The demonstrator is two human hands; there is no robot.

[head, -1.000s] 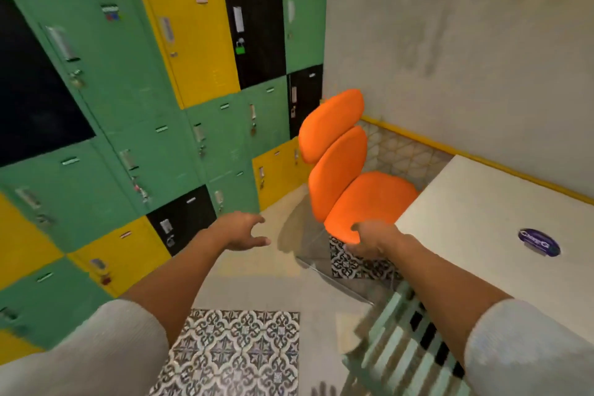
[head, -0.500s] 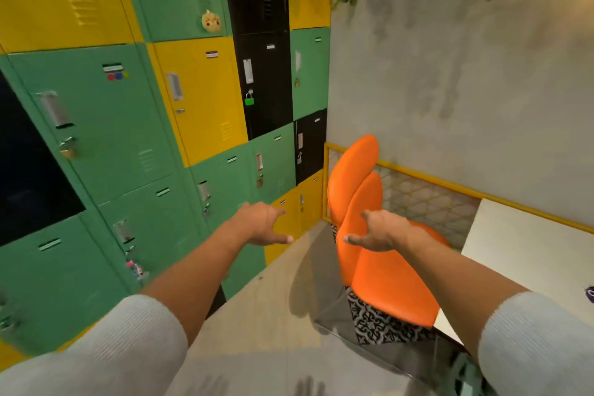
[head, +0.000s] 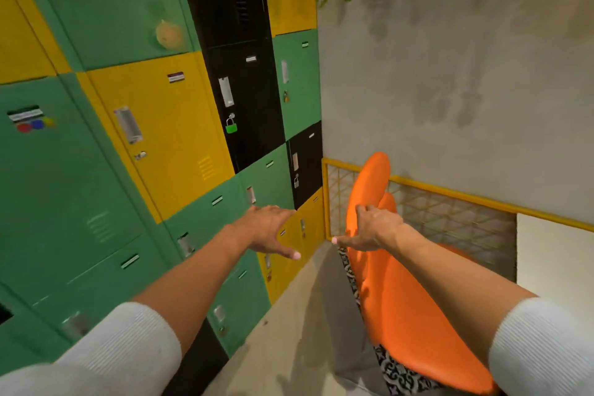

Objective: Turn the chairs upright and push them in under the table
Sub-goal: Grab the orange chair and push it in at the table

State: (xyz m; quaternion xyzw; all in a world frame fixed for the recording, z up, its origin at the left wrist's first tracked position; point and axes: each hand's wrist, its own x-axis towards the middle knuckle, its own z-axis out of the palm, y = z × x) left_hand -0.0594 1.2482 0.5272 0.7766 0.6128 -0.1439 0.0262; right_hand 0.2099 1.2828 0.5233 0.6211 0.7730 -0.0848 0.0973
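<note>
Orange chair [head: 401,315] upright beside table [head: 553,254] edge

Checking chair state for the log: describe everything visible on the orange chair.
The orange chair stands upright beside the white table, by the mesh railing. It has a smooth, padded-looking seat and a backrest of two stacked oval pads. Legs are not visible. The right hand is at the backrest's edge, fingers spread; whether it touches is unclear. The left hand hovers apart, open.

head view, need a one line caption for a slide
Both bare hands open, the right hand reaching at the upright orange chair beside the white table, the left hand free before coloured lockers.
</note>
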